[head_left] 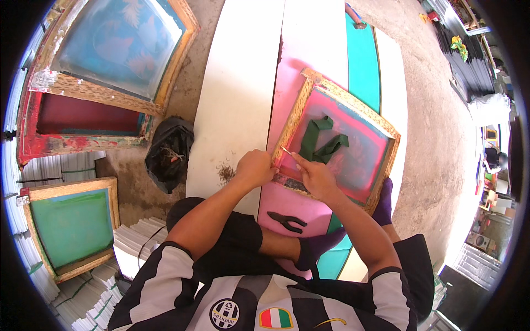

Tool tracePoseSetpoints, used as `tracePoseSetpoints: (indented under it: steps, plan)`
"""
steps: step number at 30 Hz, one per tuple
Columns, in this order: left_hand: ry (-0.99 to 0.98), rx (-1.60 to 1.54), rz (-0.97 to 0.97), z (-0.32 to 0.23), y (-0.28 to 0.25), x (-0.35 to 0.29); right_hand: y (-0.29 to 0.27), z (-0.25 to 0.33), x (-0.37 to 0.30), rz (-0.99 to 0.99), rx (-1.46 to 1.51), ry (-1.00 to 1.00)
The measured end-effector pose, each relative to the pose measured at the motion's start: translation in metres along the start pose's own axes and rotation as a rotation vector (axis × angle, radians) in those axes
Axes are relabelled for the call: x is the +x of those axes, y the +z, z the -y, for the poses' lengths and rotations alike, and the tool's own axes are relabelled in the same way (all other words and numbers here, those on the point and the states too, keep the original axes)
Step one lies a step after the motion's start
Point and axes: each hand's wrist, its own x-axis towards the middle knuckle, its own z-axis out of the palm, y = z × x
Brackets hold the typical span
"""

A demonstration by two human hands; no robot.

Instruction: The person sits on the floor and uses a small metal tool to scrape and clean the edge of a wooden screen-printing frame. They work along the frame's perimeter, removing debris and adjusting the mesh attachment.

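Concrete floor (pixel 436 110), boards (pixel 234 83) laid across it side by side: white, pink, teal, white. Work sits in front of me on these boards: a wooden frame (pixel 356 104) with pink-edged mesh, lying flat and slantwise, mostly over the pink and teal.

Left hand (pixel 257 166): fingers curled in, thumb side against the frame's left rail, near its lower corner. Cannot tell whether I grip the wood or only press on it. Right hand (pixel 316 177): over the mesh by that same rail, thumb and forefinger closed on a thin tool (pixel 285 149), its pale end at the wood; too small to say what kind.

Green strip (pixel 333 147) lies folded into a rough V on the mesh, just beyond my right fingers. Pliers (pixel 283 218) on pink, below the frame, handles spread. Hammer (pixel 360 25) at the far end of the teal. Dark bits (pixel 225 174) scattered on white, left of my left hand. Purple sock (pixel 385 203) of my right foot just beside the frame's lower right corner.

Off the boards, left: black bag (pixel 179 132), blue screen (pixel 118 47), red screen (pixel 88 116), green screen (pixel 70 226), white stacks (pixel 132 251).
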Motion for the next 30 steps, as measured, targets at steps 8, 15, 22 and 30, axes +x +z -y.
tracePoseSetpoints:
  steps: [8, 15, 22, 30]
  plan:
    - [0.065, -0.023, -0.054, 0.01, 0.007, 0.003, -0.002, 0.001, 0.007, 0.13, 0.54, 0.236]
    - [0.074, -0.03, -0.016, 0.007, -0.001, 0.002, 0.013, -0.024, 0.007, -0.012, 0.259, -0.021]
    - [0.068, -0.034, -0.002, 0.011, -0.001, 0.003, -0.039, 0.021, 0.011, 0.376, 0.941, 0.575]
    - [0.09, -0.081, -0.002, 0.016, 0.0, 0.007, 0.003, -0.006, -0.002, 0.04, 0.307, 0.037]
